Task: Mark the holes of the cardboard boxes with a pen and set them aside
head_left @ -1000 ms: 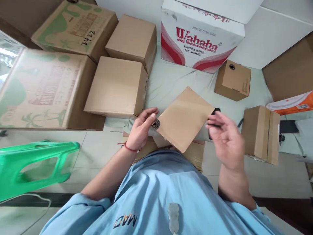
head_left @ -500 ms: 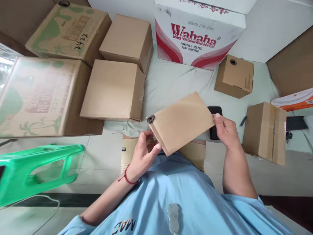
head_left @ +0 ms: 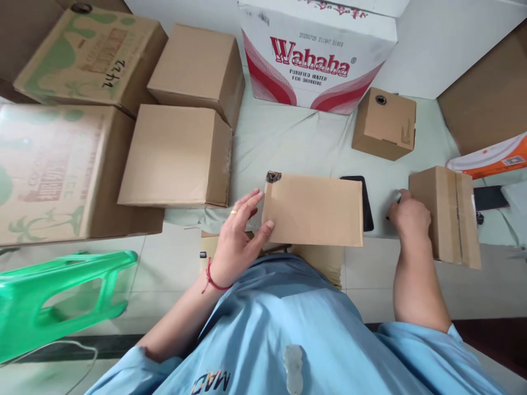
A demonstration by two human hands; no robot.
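Note:
A small brown cardboard box [head_left: 315,211] is in front of me at the table's near edge, its broad face up, with a black patch on its far left corner. My left hand [head_left: 242,227] is open at the box's left side, fingers stretched out and thumb touching its near left corner. To the right, my right hand [head_left: 409,215] is closed around a slim dark pen-like object [head_left: 398,201], mostly hidden by the fingers. That hand is beside a taped carton [head_left: 447,214]. A flat black object [head_left: 366,206] lies partly behind the small box.
Several brown cartons, including a plain carton [head_left: 177,153], stand at the left. A white Wahaba-style water carton [head_left: 313,60] is at the back, with a small box [head_left: 385,126] nearby. A green plastic stool [head_left: 69,291] stands on the floor at left.
My right hand has let go of the small box and moved right, closing on the slim dark object. The box has turned level and my left hand's fingers have straightened.

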